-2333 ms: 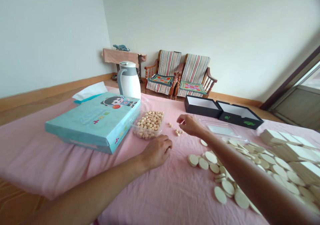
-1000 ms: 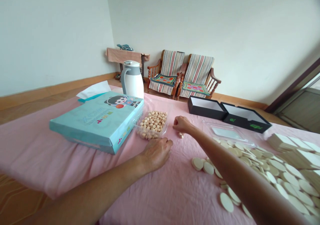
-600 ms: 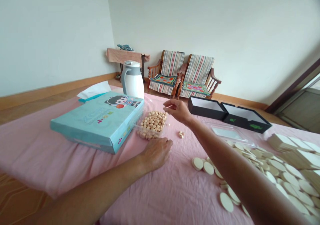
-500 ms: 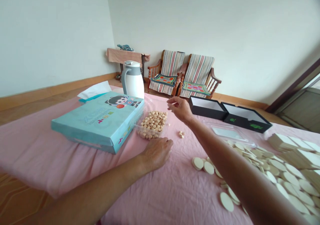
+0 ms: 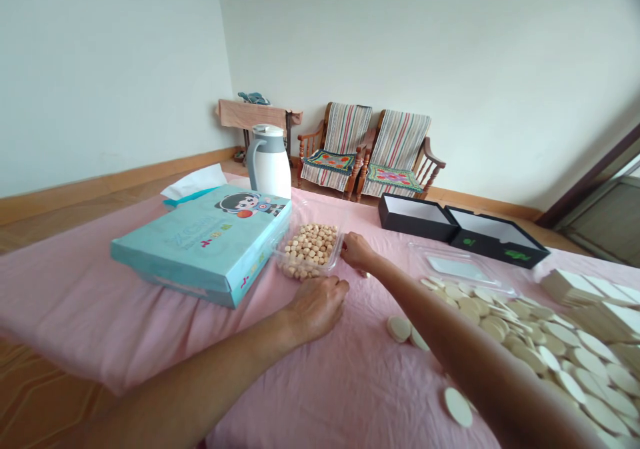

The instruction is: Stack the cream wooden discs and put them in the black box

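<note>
A clear plastic container (image 5: 338, 257) holds a heap of small pale wooden blocks with rounded corners (image 5: 311, 246). My left hand (image 5: 317, 308) rests on the cloth just in front of the container, fingers curled together; whatever they hold is hidden. Close to the container's right side is my right hand (image 5: 359, 252), its fingers bent down and closed. I cannot make out what lies in them. A few loose blocks (image 5: 367, 274) lie under the right wrist, mostly covered by it.
Left of the container sits a light blue box (image 5: 200, 236), with a white jug (image 5: 273, 169) behind. Round wooden discs (image 5: 545, 336) spread at the right, beside stacked wooden squares (image 5: 573, 287). Black trays (image 5: 493, 239) and a clear lid (image 5: 460, 269) lie farther back on the pink cloth (image 5: 310, 396).
My right hand has come down and toward me, from beyond the container's right side to beside it, and its fingers have closed. The left hand has hardly moved.
</note>
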The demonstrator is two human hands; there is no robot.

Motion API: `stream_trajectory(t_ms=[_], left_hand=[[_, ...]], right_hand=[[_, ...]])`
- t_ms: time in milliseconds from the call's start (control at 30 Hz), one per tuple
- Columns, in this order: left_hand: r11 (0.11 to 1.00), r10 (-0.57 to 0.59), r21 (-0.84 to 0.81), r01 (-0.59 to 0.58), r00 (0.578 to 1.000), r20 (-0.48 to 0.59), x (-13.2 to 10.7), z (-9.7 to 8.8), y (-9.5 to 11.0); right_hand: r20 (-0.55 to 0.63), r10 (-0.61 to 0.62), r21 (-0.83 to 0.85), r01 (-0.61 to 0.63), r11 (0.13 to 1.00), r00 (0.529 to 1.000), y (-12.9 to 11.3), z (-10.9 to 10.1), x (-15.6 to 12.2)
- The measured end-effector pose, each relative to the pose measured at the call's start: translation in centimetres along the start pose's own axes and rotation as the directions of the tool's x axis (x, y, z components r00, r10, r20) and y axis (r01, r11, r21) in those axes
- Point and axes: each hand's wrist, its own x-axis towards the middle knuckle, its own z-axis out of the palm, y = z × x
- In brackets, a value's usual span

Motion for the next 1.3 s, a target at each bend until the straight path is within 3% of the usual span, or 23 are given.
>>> stream_trajectory(t_ms=[133,267,433,500,567,700,800,900,1067,1200,1300], left_hand=[[1.000,-0.011,-0.008,0.011,1.000,0.014,0.0,-0.2,0.1],[1.000,-0.009,0.011,0.009,1.000,0.019,0.0,-0.1,0.2],[0.999,-0.008,0.032,0.007,1.000,0.026,0.0,-0.1,0.2],[0.999,0.000,0.033,-0.001,1.000,0.028,0.0,-0.1,0.2],[0.999,0.000,0.035,0.000,1.000,0.024,0.0,-0.1,0.2],[0.999,0.003,0.039,-0.003,1.000,0.001,0.0,0.0,0.2],[0.999,0.014,0.035,-0.013,1.000,-0.020,0.0,0.2,0.1],[1.000,0.021,0.023,-0.021,0.999,-0.030,0.1,0.3,-0.1],[1.000,0.018,0.016,-0.017,0.999,-0.028,0.1,0.5,-0.2],[1.000,0.010,0.021,-0.009,1.000,-0.024,0.1,0.4,-0.2],[1.000,0.005,0.028,-0.005,1.000,-0.007,0.1,0.3,-0.1]], right_hand=[[-0.100,0.060,0.055,-0.054,0.997,0.993,1.4,-0.8,-0.2],[-0.258,0.136,0.157,-0.098,0.983,0.957,2.1,-3.3,-0.1],[-0.311,0.054,0.325,0.053,0.944,0.949,0.0,-6.5,0.3],[-0.327,0.005,0.445,0.149,0.883,0.945,-0.5,-7.3,0.2],[-0.344,0.007,0.484,0.171,0.858,0.939,-0.2,-7.6,-0.1],[-0.172,0.038,0.217,0.000,0.976,0.984,2.3,-7.2,-1.4],[-0.007,0.014,0.138,-0.013,0.990,1.000,4.0,-5.8,-3.0],[0.077,0.003,0.096,-0.011,0.995,0.997,4.7,-3.9,-4.4],[0.066,0.016,0.080,-0.022,0.997,0.998,5.3,-2.9,-5.2],[-0.008,0.012,0.110,-0.011,0.994,1.000,4.9,-4.6,-4.2],[-0.052,-0.048,0.182,0.057,0.982,0.997,3.1,-6.3,-3.0]])
